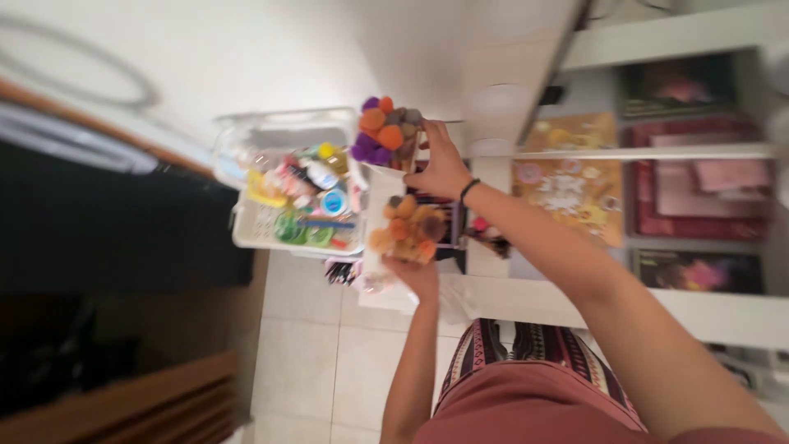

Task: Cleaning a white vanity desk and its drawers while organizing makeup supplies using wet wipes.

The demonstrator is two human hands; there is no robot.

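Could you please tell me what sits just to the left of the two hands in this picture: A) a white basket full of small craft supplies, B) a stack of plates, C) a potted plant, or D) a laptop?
A: a white basket packed with colourful small bottles and supplies stands left of the left hand and right hand, which hold bunches of pompoms.

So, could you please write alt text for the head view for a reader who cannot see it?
Two bare hands each hold a bunch of pom-poms: the right hand a purple and orange bunch, the left hand an orange and tan bunch. Beside them stands a white basket of craft supplies, above a tiled floor.
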